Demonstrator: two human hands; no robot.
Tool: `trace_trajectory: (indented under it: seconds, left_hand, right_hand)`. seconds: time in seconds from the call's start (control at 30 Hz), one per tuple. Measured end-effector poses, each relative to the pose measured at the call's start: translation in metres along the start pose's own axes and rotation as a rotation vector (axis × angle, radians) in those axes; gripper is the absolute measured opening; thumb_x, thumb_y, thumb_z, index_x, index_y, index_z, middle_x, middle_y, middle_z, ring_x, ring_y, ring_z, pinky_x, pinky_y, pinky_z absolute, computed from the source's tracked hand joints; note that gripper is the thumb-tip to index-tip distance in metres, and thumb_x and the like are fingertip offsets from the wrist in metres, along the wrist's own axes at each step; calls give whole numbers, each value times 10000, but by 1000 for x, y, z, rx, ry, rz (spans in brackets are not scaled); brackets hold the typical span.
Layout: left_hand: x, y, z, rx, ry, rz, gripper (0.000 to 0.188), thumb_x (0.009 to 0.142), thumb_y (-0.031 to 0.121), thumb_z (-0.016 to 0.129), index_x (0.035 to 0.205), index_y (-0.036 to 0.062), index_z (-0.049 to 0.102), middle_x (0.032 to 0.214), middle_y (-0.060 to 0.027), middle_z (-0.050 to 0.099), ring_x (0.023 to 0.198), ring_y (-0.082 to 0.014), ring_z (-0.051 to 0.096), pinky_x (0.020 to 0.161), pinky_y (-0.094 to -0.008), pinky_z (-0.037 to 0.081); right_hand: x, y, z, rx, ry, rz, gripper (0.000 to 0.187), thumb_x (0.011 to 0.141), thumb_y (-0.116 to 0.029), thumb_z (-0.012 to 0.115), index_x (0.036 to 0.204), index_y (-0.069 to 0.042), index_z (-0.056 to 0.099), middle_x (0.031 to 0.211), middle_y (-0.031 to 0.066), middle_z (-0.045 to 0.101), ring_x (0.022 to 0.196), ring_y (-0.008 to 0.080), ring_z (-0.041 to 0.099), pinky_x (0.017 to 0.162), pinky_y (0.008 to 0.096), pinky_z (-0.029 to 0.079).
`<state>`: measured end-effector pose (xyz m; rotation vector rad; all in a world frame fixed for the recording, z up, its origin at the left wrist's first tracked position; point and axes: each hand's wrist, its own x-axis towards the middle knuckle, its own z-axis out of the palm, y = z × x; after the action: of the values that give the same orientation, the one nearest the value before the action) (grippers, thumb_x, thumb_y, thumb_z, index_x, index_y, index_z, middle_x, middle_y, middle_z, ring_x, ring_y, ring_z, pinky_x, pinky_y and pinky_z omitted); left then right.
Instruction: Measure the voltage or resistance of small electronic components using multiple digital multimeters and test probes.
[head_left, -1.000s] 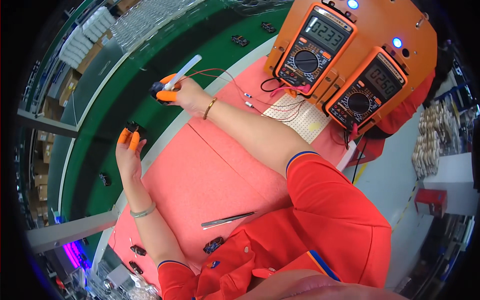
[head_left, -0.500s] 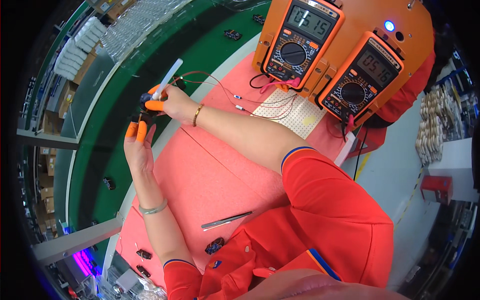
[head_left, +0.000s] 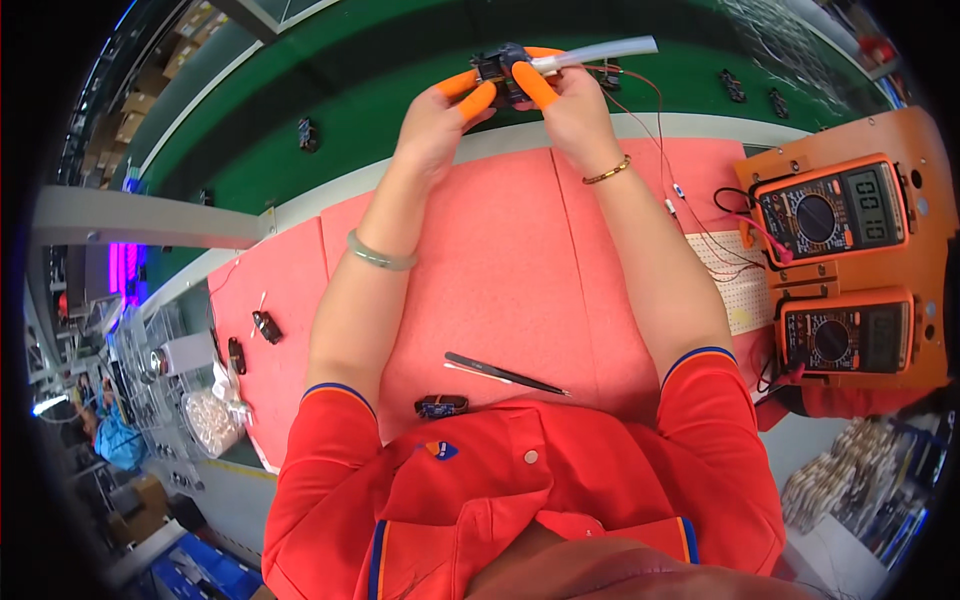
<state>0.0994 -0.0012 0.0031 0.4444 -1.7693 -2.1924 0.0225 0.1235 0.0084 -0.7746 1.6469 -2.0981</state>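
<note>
The left hand (head_left: 435, 130) pinches a small black gadget (head_left: 490, 72) at its fingertips, just beside the right hand (head_left: 577, 115), which grips a pale tube (head_left: 610, 50). Thin wires (head_left: 661, 108) droop right of that hand; a snag could tug the tube askew, and a slack left pinch could drop the gadget.

A pink-covered worktop (head_left: 480, 270) borders a dark green belt (head_left: 390, 75), cardboard boxes (head_left: 132, 124) beyond; purple light (head_left: 124, 268) glows at left, and the floor (head_left: 240, 500) is pale grey.

Bright centre, black fisheye rim, bent edges
</note>
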Motion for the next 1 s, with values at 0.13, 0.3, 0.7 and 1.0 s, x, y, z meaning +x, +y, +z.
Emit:
trace_trajectory:
  seconds: [0.13,0.3,0.7,1.0]
  left_hand:
    - [-5,5,13,206,29,52,262,777,46,526,1032,-12,505,966,-82,537,861,-126,517,775,-231,431]
    - [0,3,0,130,-2,173,278,776,6,503,1051,10,464,1034,-116,509,896,-174,525,808,-265,436]
    - [-10,16,8,-529,-301,106,379,795,18,477,1149,30,343,1039,-189,488,890,-265,540,812,-346,450]
    - [10,-1,1,-500,-148,-25,340,789,121,520,1103,20,437,1110,-152,464,922,-246,515,817,-324,408]
  right_hand:
    - [1,-2,-8,-59,-65,10,257,779,-93,553,1008,7,493,862,37,541,758,104,520,655,227,447]
    - [6,-7,-16,147,-30,-109,257,771,-65,558,1010,3,494,883,51,540,781,122,525,688,247,450]
    - [18,11,-39,315,139,-1,256,788,-40,518,1032,16,465,935,91,532,858,184,529,769,339,460]
    - [21,13,-38,363,164,-12,241,802,-31,485,1035,24,457,982,106,512,878,206,526,791,365,454]
